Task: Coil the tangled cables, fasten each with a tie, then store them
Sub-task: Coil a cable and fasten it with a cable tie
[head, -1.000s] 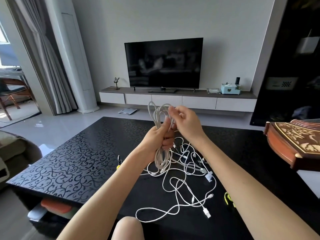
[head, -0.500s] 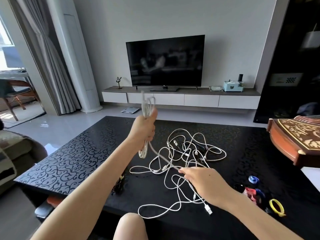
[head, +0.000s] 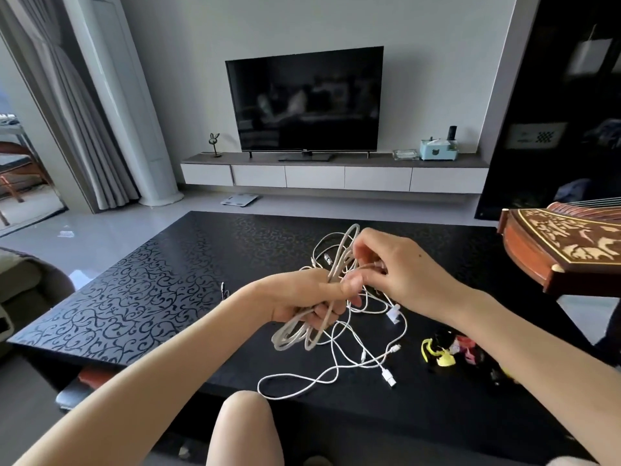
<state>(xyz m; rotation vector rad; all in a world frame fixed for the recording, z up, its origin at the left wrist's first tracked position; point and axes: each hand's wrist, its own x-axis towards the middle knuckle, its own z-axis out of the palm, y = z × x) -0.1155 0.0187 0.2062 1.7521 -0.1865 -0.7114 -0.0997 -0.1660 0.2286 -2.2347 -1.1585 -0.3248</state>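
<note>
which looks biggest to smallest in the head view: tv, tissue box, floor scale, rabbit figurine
1. tv
2. floor scale and tissue box: they look about alike, so not ranked
3. rabbit figurine

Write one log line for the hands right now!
step: coiling | left hand: grips cable coil | right hand: pinches strand | loose cables: on table | ties: untouched

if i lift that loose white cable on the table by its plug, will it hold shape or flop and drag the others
Probably floppy: the loose white cable lies in slack curves on the table. It likely drags others, since strands cross in the pile. It looks thin, so probably light.
</note>
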